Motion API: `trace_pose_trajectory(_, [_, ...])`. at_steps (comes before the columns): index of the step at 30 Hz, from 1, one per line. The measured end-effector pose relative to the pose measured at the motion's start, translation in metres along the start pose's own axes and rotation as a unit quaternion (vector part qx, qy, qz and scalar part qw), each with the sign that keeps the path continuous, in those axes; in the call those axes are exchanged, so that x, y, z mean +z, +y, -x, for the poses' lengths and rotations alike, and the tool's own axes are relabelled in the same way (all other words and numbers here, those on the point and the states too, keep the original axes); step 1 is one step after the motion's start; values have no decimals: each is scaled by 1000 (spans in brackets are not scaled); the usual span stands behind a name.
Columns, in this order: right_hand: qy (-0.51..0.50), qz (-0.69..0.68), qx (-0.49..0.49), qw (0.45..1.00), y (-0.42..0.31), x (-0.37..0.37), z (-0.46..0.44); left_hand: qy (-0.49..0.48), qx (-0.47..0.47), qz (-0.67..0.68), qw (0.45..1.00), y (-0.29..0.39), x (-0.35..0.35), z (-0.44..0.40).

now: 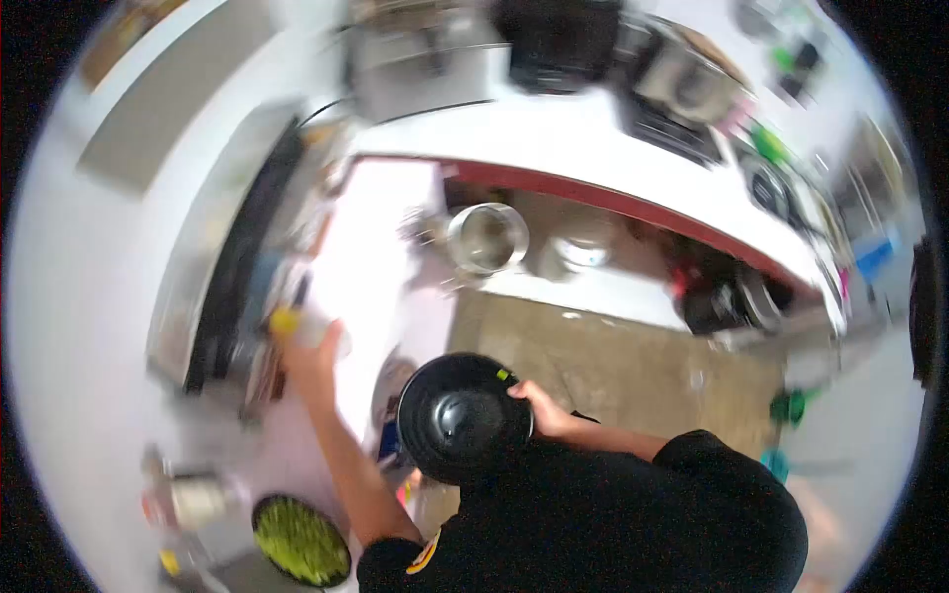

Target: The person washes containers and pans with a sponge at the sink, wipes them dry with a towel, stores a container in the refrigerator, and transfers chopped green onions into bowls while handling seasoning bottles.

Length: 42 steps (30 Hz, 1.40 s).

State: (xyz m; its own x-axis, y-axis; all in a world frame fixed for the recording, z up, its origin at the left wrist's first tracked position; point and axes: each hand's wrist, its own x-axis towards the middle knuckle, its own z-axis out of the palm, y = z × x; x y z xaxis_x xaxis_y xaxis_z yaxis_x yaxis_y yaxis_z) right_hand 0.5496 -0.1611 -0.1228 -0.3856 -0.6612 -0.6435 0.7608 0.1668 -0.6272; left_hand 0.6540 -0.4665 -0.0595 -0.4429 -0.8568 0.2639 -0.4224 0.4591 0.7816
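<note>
A black bowl (pixel 465 415) is held against my body by my right hand (pixel 546 410). The thumb of that hand lies over the bowl's rim, close to a small yellow-green mark. The bowl's inside is dark and shiny. My left hand (pixel 311 354) is stretched out over the white counter (pixel 371 257). Its thumb stands away from the fingers, which are smeared by motion. A yellow cap-like thing (pixel 285 321) is at its fingertips; whether the hand grips it cannot be made out.
A dark oval dish of chopped green food (pixel 301 541) stands at lower left. A metal pot (pixel 486 239) is at the counter's inner edge. A blurred black shelf or rail (pixel 242 252) runs along the left wall. Appliances (pixel 430 74) line the back counter.
</note>
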Motion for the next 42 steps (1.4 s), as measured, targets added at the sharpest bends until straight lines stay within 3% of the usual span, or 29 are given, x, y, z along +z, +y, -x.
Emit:
trace_pose_trajectory(1, [-7, -45, 0, 999, -7, -5, 13, 59, -101, -187, 975, -31, 18, -6])
trace_pose_trajectory(2, [-15, -90, 0, 996, -15, -11, 27, 92, 29, -96, 991, -24, 16, -5])
trace_pose_trajectory(4, [-25, -135, -98, 986, -19, -21, 49, 95, -66, -230, 966, 15, 10, 2])
trace_pose_trajectory(5, [2, -158, -101, 982, -16, -37, 53, 133, 53, -174, 974, -24, 14, -4])
trace_pose_trajectory(6, [23, -180, -101, 978, -8, -56, 54, 139, 90, -163, 973, -28, 11, -6])
trace_pose_trajectory(8, [59, -214, -100, 970, -13, -76, 75, 143, 78, -121, 979, -3, 5, 3])
trace_pose_trajectory(12, [49, -318, -185, 928, -23, -131, 103, 85, 142, 65, 984, 119, 31, 36])
trace_pose_trajectory(14, [41, -341, -211, 915, -19, -180, 112, 35, 195, 96, 976, 176, 71, 63])
trace_pose_trajectory(17, [57, -363, -244, 898, -28, -250, 157, -112, 261, 195, 939, 252, 170, 111])
trace_pose_trajectory(19, [71, -380, -234, 892, -49, -292, 208, -257, 201, 317, 890, 319, 239, 168])
trace_pose_trajectory(21, [101, -359, -270, 888, -47, -345, 245, -364, 226, 341, 837, 357, 315, 215])
trace_pose_trajectory(23, [146, -376, -306, 862, -40, -393, 281, -442, 296, 282, 798, 412, 367, 274])
trace_pose_trajectory(29, [301, -454, -411, 731, -21, -485, 355, -554, 525, 303, 570, 517, 562, 429])
trace_pose_trajectory(31, [375, -482, -414, 675, -20, -511, 363, -535, 621, 262, 510, 545, 631, 473])
trace_pose_trajectory(34, [444, -504, -429, 604, -26, -555, 377, -520, 690, 227, 450, 587, 735, 533])
trace_pose_trajectory(38, [470, -528, -456, 541, -45, -623, 387, -504, 695, 185, 478, 632, 870, 592])
trace_pose_trajectory(39, [485, -537, -451, 523, -54, -642, 387, -521, 659, 187, 509, 638, 899, 603])
trace_pose_trajectory(41, [526, -545, -413, 505, -66, -679, 387, -630, 491, 186, 572, 636, 961, 626])
trace_pose_trajectory(42, [557, -540, -393, 494, -51, -700, 377, -637, 420, 159, 627, 608, 1017, 649])
